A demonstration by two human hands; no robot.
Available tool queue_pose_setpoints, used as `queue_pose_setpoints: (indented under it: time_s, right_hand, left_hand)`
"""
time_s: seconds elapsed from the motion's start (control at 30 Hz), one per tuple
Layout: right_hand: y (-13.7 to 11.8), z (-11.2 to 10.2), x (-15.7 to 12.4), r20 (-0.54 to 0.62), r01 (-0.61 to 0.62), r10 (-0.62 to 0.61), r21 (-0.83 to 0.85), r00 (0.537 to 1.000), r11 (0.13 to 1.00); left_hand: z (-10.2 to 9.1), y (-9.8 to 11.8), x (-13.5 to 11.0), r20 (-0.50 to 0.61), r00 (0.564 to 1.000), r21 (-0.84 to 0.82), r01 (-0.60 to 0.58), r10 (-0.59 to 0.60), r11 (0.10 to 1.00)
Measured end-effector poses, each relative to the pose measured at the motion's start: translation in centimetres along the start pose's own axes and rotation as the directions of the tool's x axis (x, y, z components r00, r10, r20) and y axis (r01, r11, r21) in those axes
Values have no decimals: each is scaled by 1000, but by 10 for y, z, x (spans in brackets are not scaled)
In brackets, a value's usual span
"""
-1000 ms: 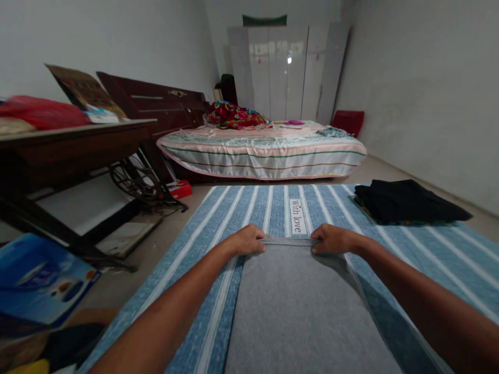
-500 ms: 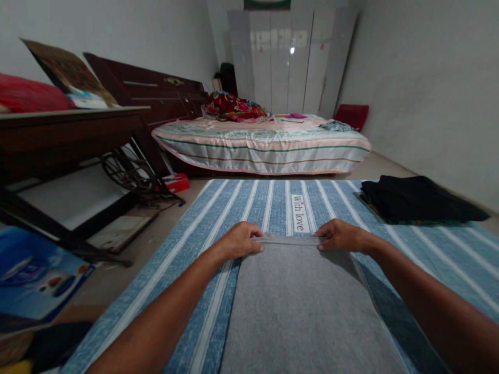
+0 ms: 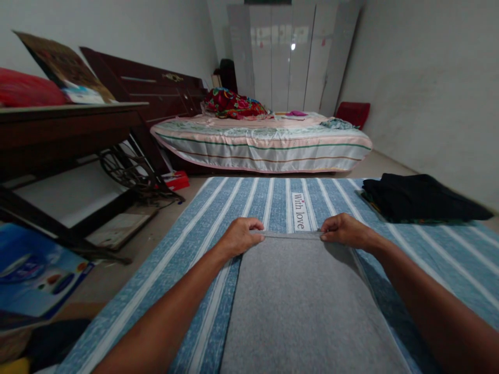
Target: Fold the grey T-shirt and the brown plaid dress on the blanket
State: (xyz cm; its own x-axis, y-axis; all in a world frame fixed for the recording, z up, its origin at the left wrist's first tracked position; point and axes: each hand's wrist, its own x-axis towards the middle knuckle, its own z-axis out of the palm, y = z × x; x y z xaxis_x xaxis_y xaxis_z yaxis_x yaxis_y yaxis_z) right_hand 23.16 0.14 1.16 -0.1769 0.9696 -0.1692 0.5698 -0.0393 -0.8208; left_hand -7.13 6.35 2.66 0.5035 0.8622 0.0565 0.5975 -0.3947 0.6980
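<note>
A grey cloth garment [image 3: 304, 301], its exact kind unclear, lies lengthwise over the blue and white striped cover [image 3: 187, 270]. Its near end runs out of view at the bottom. My left hand [image 3: 242, 236] pinches the far left corner of its hemmed edge between thumb and fingers. At the far right corner, my right hand [image 3: 345, 231] is closed on the same edge. Between the two hands the edge is stretched nearly straight, just below the "With love" print [image 3: 299, 212] on the cover.
Folded black clothes [image 3: 423, 197] lie on the cover at the right. Beyond stands a bed [image 3: 261, 145] with a red floral blanket [image 3: 236, 104]. A sewing machine table [image 3: 70, 122] and a blue box [image 3: 39, 275] are on the left; a wardrobe [image 3: 280, 62] is at the back.
Both hands still hold the garment's far edge and have shifted slightly up in the picture. The folded strip along that edge looks narrower and flatter now.
</note>
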Motion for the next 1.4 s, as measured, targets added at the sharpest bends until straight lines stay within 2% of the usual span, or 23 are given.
queue_pose_setpoints:
  time_s: [0.13,0.27,0.47,0.53,0.6,0.7,0.77,0.83,0.93,1.03,1.1,1.23,1.3,1.4]
  right_hand:
    - [3,3,2,-35,7,-10,-74,999,997]
    - [1,2,0,-118,14,-38,-199,992,980]
    - [2,1,-4,-220,-3,-63,-288,974,958]
    - [6,0,-5,-303,-21,-77,-307,950,952]
    - [9,-1,-8,-411,-38,-111,-339,905,940]
    - [8,-1,-24,-504,-6,-220,-408,835,913]
    - [3,4,-41,-477,58,-285,-435,831,899]
    - [-3,15,-61,-410,124,-322,-440,854,890]
    - [-7,37,-85,-282,214,-373,-465,884,859]
    - [0,51,-98,-154,303,-432,-508,889,806]
    - [6,51,-104,-181,311,-454,-511,872,801]
    - [8,46,-135,-369,230,-448,-503,814,833]
    - [1,50,-163,-352,253,-485,-535,800,806]
    - [-14,71,-209,-205,349,-571,-616,795,706]
  left_hand:
    - [5,-5,-2,-37,999,93,-20,24,995]
    - [5,-4,-5,-111,991,292,-39,75,956]
    - [3,-5,-20,-257,946,501,-43,196,864]
    - [5,0,-32,-273,929,535,-70,250,842]
    - [9,9,-48,-247,924,550,-114,291,828]
    - [19,26,-76,-110,936,530,-230,335,816]
    - [25,37,-92,12,937,494,-309,349,813]
    - [31,44,-103,131,935,461,-351,329,815]
    - [37,47,-110,285,930,444,-344,233,828]
    - [42,44,-110,367,918,447,-318,153,836]
    - [43,42,-108,378,915,453,-314,139,834]
    - [42,43,-114,312,934,473,-314,176,823]
    - [39,45,-126,264,934,470,-342,240,814]
    - [34,52,-153,252,901,431,-432,354,792]
